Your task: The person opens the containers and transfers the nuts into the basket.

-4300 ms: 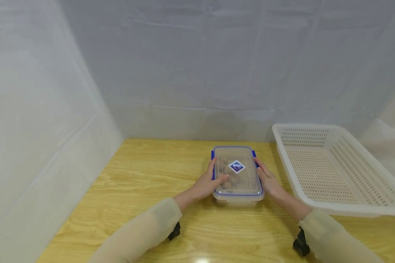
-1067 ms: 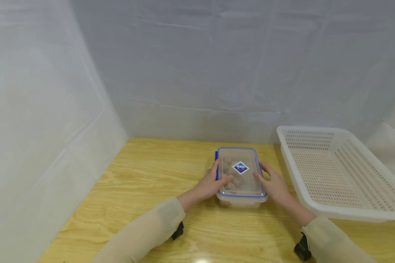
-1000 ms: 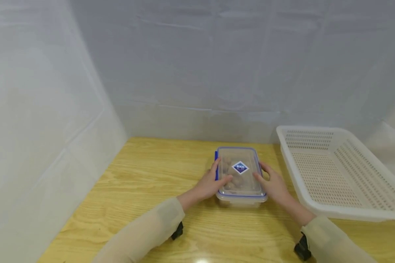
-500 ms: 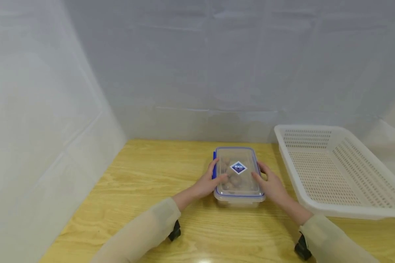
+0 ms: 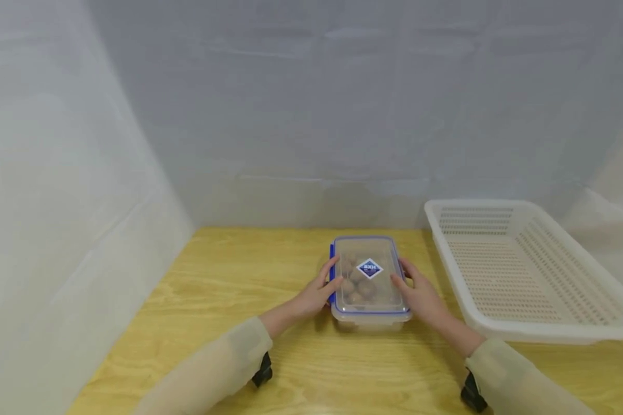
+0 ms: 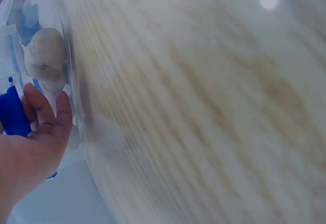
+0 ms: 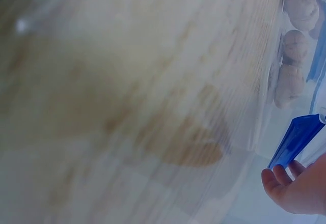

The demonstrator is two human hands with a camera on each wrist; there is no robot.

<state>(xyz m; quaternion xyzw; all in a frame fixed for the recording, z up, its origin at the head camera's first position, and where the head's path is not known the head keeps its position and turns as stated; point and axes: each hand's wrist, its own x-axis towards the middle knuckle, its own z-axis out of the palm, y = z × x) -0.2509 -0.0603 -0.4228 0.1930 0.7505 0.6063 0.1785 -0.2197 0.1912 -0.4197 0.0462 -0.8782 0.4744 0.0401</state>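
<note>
Clear snap-lid box (image 5: 370, 279) sits mid-table on the wood top (image 5: 228, 288), just left of the white perforated basket (image 5: 519, 271), not touching it. Both hands are on the box sides. L hand (image 5: 314, 294): fingers curled at the left long edge by the blue latch (image 5: 332, 271), thumb up near the lid rim; wrist cam shows fingers (image 6: 48, 114) wrapped by that blue tab (image 6: 12, 114). R hand (image 5: 420, 294): thumb on the lid edge, fingers down the right side; in its wrist cam the right blue flap (image 7: 295, 140) looks swung out off the wall, fingertips (image 7: 280, 175) just under it, so that latch is prob already popped, left one prob not. Can't tell state of the end latches, not visible. Risks, imo: if L latch releases with a jerk while R side is free, the lid can spring and the box skid on the smooth wood, since nothing pins it down. Round brownish lumps (image 7: 293, 46) (walnuts?) sit loose inside, so a tilt means they roll out across the table. Lifting by the lid w/ one latch holding means the body hangs crooked and could drop. Basket rim is near on the R, so an elbow swing could knock it.
</note>
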